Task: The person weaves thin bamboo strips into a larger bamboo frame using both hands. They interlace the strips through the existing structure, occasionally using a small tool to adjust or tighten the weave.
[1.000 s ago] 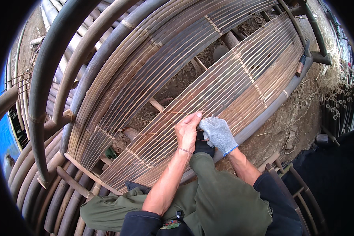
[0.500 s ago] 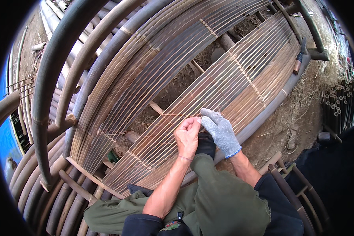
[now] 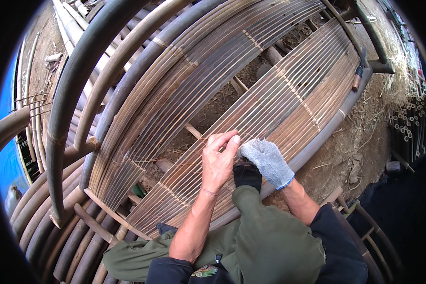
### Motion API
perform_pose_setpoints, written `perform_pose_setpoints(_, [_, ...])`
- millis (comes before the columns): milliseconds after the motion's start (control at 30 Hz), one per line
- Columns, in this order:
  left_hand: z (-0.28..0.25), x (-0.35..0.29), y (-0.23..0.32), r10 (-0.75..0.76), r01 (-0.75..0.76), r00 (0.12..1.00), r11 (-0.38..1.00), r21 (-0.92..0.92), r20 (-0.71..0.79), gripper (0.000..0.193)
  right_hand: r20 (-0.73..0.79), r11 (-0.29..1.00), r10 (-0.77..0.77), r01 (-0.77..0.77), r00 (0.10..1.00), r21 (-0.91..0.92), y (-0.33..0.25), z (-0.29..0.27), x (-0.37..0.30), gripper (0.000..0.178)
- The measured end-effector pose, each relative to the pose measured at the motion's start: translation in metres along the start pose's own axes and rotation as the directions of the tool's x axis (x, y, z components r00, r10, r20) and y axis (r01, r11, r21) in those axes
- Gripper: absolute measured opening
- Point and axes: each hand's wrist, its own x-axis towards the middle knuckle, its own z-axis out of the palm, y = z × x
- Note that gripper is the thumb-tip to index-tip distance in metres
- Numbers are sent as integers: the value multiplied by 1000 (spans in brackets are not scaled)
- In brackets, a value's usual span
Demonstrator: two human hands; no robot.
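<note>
My bare left hand [image 3: 217, 158] is raised over a bamboo slat seat [image 3: 288, 94], thumb and fingers pinched together. Thin brown strands [image 3: 201, 138] trail from it leftward across the slats. Close on its right, my right hand [image 3: 270, 162] wears a grey knitted glove with a blue cuff. Its fingers are curled, and what they hold is hidden; a few fine strands show just above the glove. A small gap separates the two hands. Light binding rows [image 3: 296, 92] cross the slats.
A knife with a wooden handle [image 3: 357, 80] rests on the seat's thick front pole [image 3: 312, 146]. Curved bamboo poles [image 3: 80, 94] rise at the left. Cut bamboo tubes [image 3: 409, 118] are stacked at the right. My legs in green trousers [image 3: 270, 232] are beneath my arms.
My hands have moved slightly apart. The left has shifted a little left and turned, and the gloved right has dropped slightly with its fingers curling in. The view has shifted slightly.
</note>
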Motion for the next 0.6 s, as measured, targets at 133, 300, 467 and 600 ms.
perform_pose_setpoints(133, [4, 8, -1, 24, -24, 1000, 1000, -8, -11, 29, 13, 999, -46, 46, 999, 23, -6, 2, -1, 16])
perform_pose_setpoints(300, [2, 5, -4, -66, 90, 989, 978, -187, 133, 23, 8, 975, -222, 222, 975, 12, -3, 7, -4, 15])
perform_pose_setpoints(467, [-4, 5, -8, -155, 251, 939, 919, -303, 309, 22, 125, 968, -178, 151, 976, 199, 2, 4, -5, 18])
perform_pose_setpoints(600, [-3, 4, -12, -151, 265, 930, 906, -330, 334, 22, 292, 938, 65, -158, 954, 307, -1, -2, -5, 22])
